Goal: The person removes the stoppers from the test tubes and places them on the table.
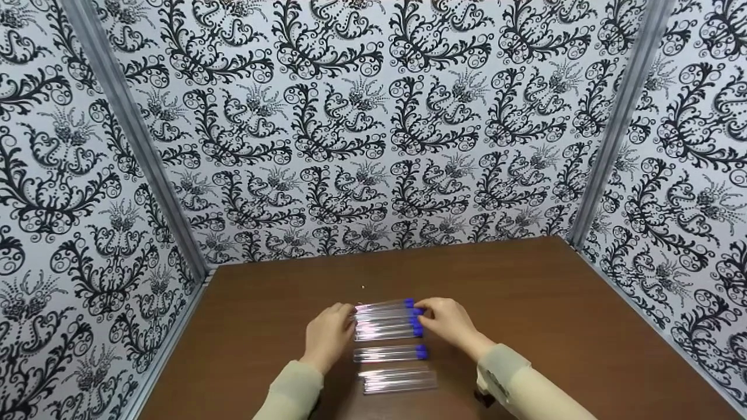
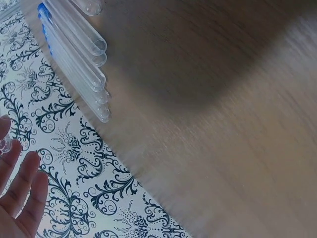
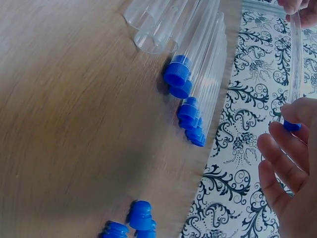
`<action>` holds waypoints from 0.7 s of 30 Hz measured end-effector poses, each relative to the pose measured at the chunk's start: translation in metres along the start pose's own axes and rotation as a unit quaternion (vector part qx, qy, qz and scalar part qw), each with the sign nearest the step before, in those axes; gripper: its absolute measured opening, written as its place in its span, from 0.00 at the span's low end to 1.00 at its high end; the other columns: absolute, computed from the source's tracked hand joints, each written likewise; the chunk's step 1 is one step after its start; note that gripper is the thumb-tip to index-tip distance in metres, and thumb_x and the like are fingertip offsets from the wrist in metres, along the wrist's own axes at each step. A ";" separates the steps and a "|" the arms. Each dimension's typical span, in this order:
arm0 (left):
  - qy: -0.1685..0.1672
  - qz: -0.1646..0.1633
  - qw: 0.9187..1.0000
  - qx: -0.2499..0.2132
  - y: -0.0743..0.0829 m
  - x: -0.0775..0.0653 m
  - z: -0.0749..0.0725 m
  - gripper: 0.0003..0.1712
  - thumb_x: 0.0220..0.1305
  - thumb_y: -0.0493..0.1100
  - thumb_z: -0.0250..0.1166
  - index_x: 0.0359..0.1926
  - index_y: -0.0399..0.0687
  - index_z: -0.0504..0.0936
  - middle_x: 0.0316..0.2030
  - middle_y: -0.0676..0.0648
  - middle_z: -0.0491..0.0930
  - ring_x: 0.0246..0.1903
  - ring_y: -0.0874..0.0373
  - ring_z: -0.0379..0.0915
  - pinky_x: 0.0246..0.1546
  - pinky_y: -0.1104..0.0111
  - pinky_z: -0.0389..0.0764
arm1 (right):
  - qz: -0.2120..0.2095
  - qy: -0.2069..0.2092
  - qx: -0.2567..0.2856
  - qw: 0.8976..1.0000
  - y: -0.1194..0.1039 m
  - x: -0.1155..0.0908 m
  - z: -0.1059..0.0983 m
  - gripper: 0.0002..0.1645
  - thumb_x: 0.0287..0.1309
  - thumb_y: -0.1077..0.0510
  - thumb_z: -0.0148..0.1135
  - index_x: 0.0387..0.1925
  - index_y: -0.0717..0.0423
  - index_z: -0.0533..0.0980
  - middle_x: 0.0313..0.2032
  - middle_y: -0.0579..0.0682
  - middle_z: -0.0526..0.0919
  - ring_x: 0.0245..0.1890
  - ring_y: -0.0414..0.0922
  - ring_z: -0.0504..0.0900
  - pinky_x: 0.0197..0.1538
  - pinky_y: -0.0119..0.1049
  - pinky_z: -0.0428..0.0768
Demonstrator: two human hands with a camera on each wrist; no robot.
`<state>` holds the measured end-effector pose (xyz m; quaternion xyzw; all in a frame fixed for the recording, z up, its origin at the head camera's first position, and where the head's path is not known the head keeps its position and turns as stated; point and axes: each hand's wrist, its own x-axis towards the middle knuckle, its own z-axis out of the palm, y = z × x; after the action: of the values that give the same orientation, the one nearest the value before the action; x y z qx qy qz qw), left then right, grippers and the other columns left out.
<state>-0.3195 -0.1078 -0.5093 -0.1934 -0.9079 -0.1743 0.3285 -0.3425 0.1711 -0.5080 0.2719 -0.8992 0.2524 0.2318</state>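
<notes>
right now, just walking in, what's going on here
A person holds a clear tube with a blue cap up off the table. The left hand pinches its far end, the right hand its capped end. Other capped tubes lie on the table, with uncapped tubes nearest the person and loose blue caps nearby.

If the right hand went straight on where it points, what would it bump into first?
Probably the clear tube the right hand pinches by its blue cap; beyond it, perhaps the left hand, though depth is unclear.
</notes>
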 end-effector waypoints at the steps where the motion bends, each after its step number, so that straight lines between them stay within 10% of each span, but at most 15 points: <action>1: 0.000 0.002 1.000 0.002 0.000 0.000 0.000 0.12 0.50 0.39 0.73 0.38 0.51 0.83 0.32 0.55 0.82 0.32 0.55 0.80 0.29 0.59 0.80 | 0.002 -0.001 0.000 1.000 0.000 0.000 0.000 0.11 0.49 0.63 0.68 0.38 0.57 0.84 0.33 0.50 0.85 0.27 0.40 0.80 0.31 0.36 0.78; 21: 0.016 0.054 0.998 0.011 0.001 0.006 -0.004 0.14 0.44 0.38 0.76 0.31 0.53 0.80 0.29 0.56 0.79 0.28 0.56 0.76 0.24 0.61 0.77 | -0.010 -0.013 0.009 1.000 0.001 0.002 -0.008 0.08 0.46 0.65 0.71 0.33 0.58 0.82 0.28 0.48 0.84 0.25 0.43 0.81 0.30 0.36 0.78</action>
<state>-0.3212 -0.1073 -0.5019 -0.2354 -0.8928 -0.1490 0.3540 -0.3424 0.1760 -0.5012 0.2858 -0.8971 0.2549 0.2203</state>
